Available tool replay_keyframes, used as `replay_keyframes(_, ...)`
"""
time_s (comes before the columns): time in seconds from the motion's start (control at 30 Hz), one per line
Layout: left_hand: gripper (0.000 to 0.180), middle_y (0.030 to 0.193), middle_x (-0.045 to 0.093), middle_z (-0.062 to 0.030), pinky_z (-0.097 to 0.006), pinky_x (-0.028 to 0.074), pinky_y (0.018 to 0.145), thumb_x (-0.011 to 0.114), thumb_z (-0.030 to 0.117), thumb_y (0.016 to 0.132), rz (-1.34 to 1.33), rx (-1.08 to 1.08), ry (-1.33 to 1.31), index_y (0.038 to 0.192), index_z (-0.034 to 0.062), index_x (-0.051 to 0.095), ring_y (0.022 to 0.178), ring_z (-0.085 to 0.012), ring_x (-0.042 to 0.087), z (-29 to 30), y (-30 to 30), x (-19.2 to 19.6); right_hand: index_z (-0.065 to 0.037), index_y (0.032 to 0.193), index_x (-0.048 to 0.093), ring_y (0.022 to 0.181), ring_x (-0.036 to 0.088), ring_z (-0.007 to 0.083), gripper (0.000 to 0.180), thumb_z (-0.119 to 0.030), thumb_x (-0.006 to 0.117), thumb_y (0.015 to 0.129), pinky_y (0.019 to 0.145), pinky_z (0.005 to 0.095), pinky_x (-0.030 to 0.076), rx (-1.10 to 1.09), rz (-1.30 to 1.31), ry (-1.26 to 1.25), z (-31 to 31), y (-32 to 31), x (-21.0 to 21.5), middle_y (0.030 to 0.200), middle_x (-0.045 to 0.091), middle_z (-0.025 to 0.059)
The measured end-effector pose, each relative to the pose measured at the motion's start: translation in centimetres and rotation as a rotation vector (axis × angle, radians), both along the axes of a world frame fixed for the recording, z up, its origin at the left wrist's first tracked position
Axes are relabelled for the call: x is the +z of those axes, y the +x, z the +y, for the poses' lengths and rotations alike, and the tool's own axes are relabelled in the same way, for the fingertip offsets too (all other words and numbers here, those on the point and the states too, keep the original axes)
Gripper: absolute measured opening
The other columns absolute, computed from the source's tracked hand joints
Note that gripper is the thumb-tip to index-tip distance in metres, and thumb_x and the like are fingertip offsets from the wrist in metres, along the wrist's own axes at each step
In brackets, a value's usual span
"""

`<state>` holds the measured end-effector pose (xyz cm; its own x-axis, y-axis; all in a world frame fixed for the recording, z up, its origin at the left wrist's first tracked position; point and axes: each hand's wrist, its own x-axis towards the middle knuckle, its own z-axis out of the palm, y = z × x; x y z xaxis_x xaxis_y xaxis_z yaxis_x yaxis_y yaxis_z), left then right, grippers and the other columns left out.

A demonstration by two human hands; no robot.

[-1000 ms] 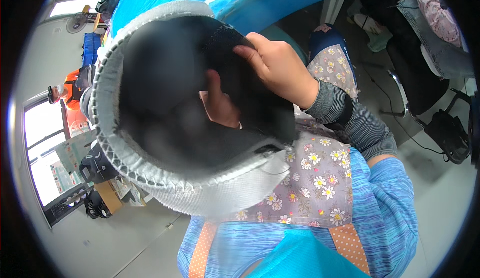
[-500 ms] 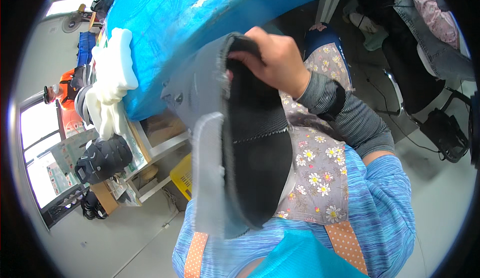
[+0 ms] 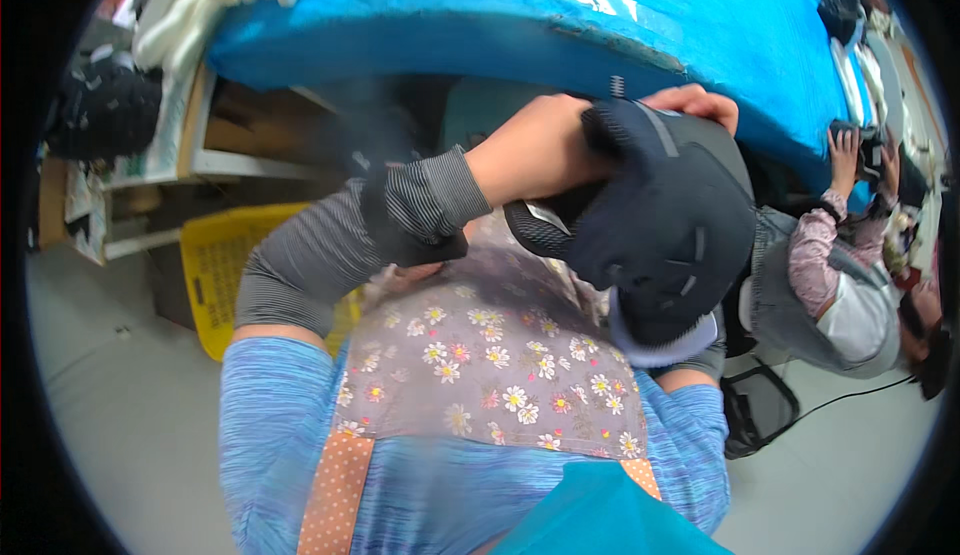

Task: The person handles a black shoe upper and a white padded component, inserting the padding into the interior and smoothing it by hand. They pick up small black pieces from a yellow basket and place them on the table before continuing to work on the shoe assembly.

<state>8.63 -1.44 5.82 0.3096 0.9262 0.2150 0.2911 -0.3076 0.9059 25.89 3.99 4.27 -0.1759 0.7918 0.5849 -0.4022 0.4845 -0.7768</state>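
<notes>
A curved, dark padded fabric piece (image 3: 690, 205) with light grey strips sewn on it hangs in front of my apron, its rounded outer side showing. My left hand (image 3: 550, 150) reaches in from the left and grips its upper left edge; the fingertips are hidden inside. Curled over the top edge, the fingers of my right hand (image 3: 697, 105) hold the other side, and the piece hides that forearm. A black lining with a small white label (image 3: 548, 217) shows below my left wrist. Grey trim (image 3: 660, 340) runs along the lower edge.
A blue-covered table (image 3: 430, 45) curves across just beyond my hands. White padded pieces (image 3: 215, 0) lie at its left end. Below stands a yellow basket (image 3: 205, 285). At the right, a co-worker's hands (image 3: 845, 160) handle a dark item at the table, near a black chair (image 3: 755, 410).
The view has swung to the right. The padded piece has turned from its black inside to its outer side. My left arm has come into sight, and my right forearm is now mostly hidden.
</notes>
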Motion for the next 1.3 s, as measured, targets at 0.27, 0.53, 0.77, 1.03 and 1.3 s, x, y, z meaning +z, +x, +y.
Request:
replay_keyframes(0.27,0.022,0.068,0.063,-0.0189,-0.046,0.053,0.064,0.070,0.025,0.082,0.529,-0.233,0.111,0.086,0.0033,0.067,0.068,-0.0396,0.064,-4.0,-1.0,-0.6,-0.009,0.093,0.048,0.057,0.046,0.0147,0.050,-0.047,0.079,0.083,0.053,0.0263,0.040,0.325,0.015,-0.433,-1.2,0.0,-4.8,0.069,0.047,0.0030)
replay_keyframes(0.53,0.042,0.062,0.060,-0.0194,-0.046,0.049,0.056,0.068,0.040,0.089,0.320,-0.184,0.099,0.072,0.0020,0.062,0.059,-0.0406,0.060,-5.5,-0.5,-3.1,-0.010,0.087,0.048,0.055,0.048,0.0121,0.043,-0.036,0.082,0.082,0.047,0.0251,0.041,0.627,-0.002,-0.757,-1.9,0.0,-4.6,0.066,0.044,0.0010)
replay_keyframes(0.77,0.035,0.070,0.066,-0.0176,-0.046,0.053,0.065,0.074,0.040,0.079,0.194,-0.068,0.092,0.077,0.0049,0.069,0.070,-0.0383,0.065,-4.1,-3.1,-2.4,-0.009,0.094,0.049,0.063,0.052,0.0163,0.032,-0.032,0.071,0.092,0.053,0.0266,0.042,0.178,-0.161,-0.599,-5.1,-0.1,-3.0,0.075,0.051,0.0030)
replay_keyframes(1.03,0.047,0.056,0.060,-0.0174,-0.040,0.050,0.054,0.078,0.046,0.080,0.024,-0.028,-0.015,0.066,0.0019,0.066,0.053,-0.0365,0.060,-5.1,-1.5,-3.6,-0.011,0.088,0.048,0.060,0.049,0.0144,0.030,-0.035,0.065,0.096,0.054,0.0271,0.040,0.274,-0.299,-0.594,-7.4,1.4,0.1,0.070,0.048,0.0020)
replay_keyframes(1.3,0.035,0.064,0.060,-0.0193,-0.042,0.047,0.053,0.079,0.033,0.084,-0.035,-0.255,0.068,0.091,0.0011,0.064,0.056,-0.0396,0.059,-7.0,-0.5,0.0,-0.012,0.082,0.048,0.058,0.045,0.0126,0.033,-0.038,0.058,0.099,0.055,0.0277,0.037,0.828,-0.180,-0.958,-5.8,0.7,0.1,0.066,0.046,0.0009)
